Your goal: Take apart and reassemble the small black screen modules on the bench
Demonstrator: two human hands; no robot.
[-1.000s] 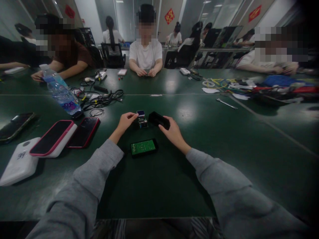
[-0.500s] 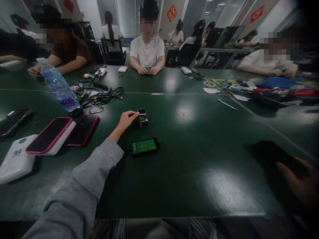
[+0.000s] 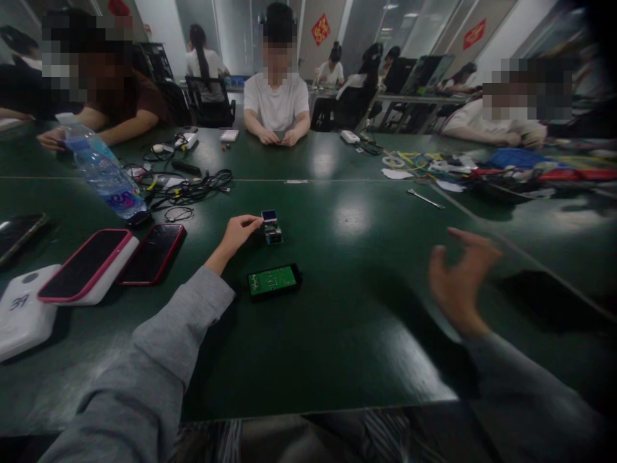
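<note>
My left hand (image 3: 240, 233) pinches the left edge of a small circuit module with a little square screen (image 3: 269, 217) between thumb and fingers. The module's lower part, with green board and metal parts, rests on the table. Just in front of it lies a black case holding a green circuit board (image 3: 272, 280). My right hand (image 3: 460, 280), slightly blurred, is raised over the right side of the table, thumb and fingers apart, holding nothing. To its right lies a flat dark object (image 3: 554, 299); I cannot make out its kind.
At left are phones, one red-edged phone (image 3: 154, 254) beside a white power bank (image 3: 29, 308). A tilted water bottle (image 3: 103, 170) stands near tangled black cables (image 3: 197, 188). A wrench (image 3: 426, 199) and piled coloured wires (image 3: 482, 164) lie at right. Several people sit around.
My right hand has moved inward from the right edge and now shows its spread fingers. The dark object at right is left on the table. My left hand stays at the module; the view shifted slightly.
</note>
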